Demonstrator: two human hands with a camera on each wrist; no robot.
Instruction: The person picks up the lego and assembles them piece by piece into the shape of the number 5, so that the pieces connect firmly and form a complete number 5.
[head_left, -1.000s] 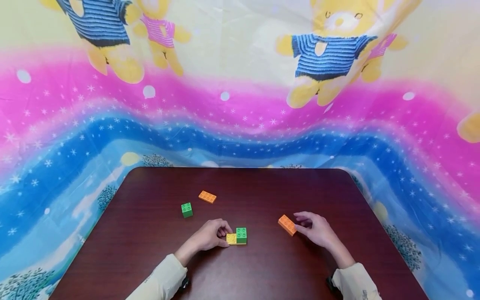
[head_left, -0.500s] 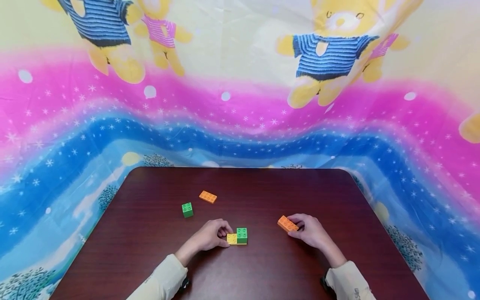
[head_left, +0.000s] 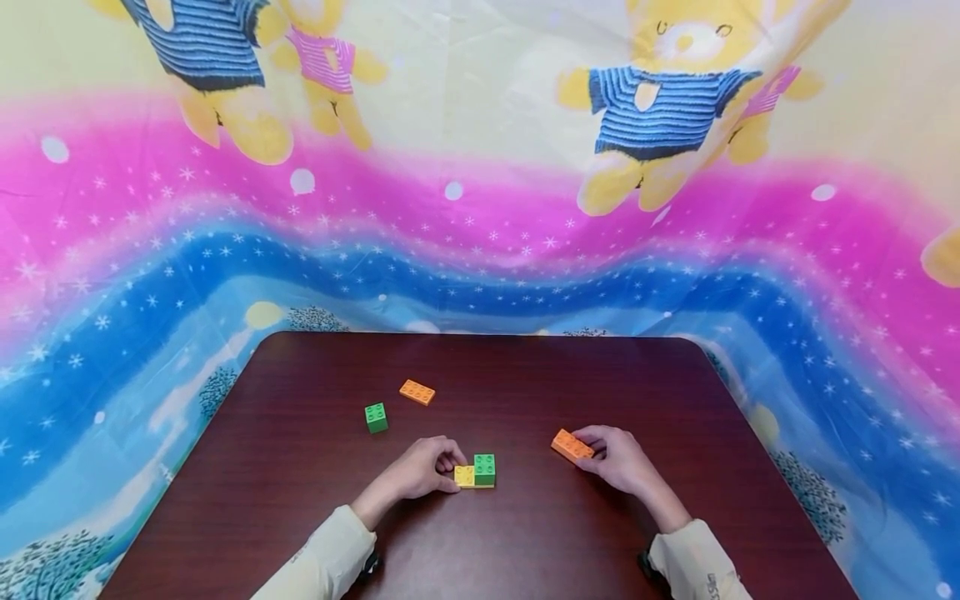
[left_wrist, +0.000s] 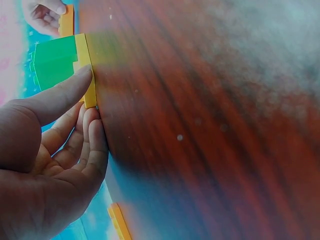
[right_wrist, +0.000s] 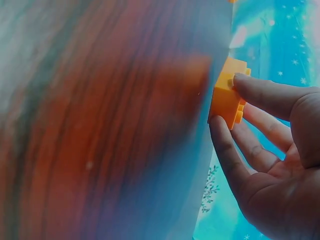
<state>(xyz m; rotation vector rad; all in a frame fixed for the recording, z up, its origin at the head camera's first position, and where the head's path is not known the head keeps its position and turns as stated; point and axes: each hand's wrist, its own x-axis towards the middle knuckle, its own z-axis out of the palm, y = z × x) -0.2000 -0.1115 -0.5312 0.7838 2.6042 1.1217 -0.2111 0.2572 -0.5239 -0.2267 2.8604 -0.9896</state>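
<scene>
Fingers of the right hand (head_left: 618, 461) pinched an orange brick (head_left: 572, 446) at its near end, low over the dark wooden table (head_left: 525, 533), right of centre. The left hand (head_left: 420, 469) curled its fingers against the yellow plate (head_left: 464, 477) carrying a green block (head_left: 484, 469); a loose green cube (head_left: 376, 417) and an orange plate (head_left: 417, 392) lay well apart, farther back on the left

2 bare hands, cream long sleeves (head_left: 322, 560) with dark wrist straps.
</scene>
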